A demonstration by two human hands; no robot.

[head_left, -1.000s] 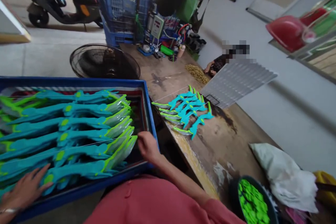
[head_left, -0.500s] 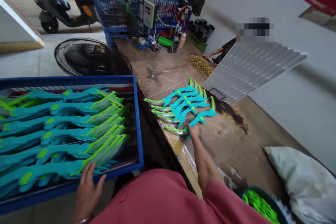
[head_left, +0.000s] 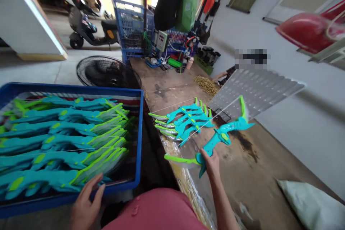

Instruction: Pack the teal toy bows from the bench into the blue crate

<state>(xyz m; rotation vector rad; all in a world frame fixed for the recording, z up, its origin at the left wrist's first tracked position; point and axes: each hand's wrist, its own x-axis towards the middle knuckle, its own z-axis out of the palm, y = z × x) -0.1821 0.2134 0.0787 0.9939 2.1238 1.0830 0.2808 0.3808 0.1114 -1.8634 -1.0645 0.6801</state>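
My right hand (head_left: 211, 161) grips a turquoise and lime-green toy bow (head_left: 215, 138) by its lower part, lifted above the table, with its white string on the left side. Several more toy bows (head_left: 185, 118) lie in a row on the table just beyond it. My left hand (head_left: 87, 201) is at the near edge of a blue crate (head_left: 141, 133), fingers stretched out and thumb apart, close to the green tips of the stacked bows (head_left: 58, 154) inside. Whether its fingertips touch the crate or a bow, I cannot tell.
The brown worktable (head_left: 172, 90) runs away from me, with a pile of small yellowish parts (head_left: 206, 85) near a co-worker's arm. A grey corrugated panel (head_left: 250, 90) stands on the right. A black fan (head_left: 107, 72) is behind the crate, and a white sack (head_left: 309, 201) lies at lower right.
My right hand has raised the nearest bow off the table and away from the row. My left hand stays by the crate's near edge. The head view has tilted up.
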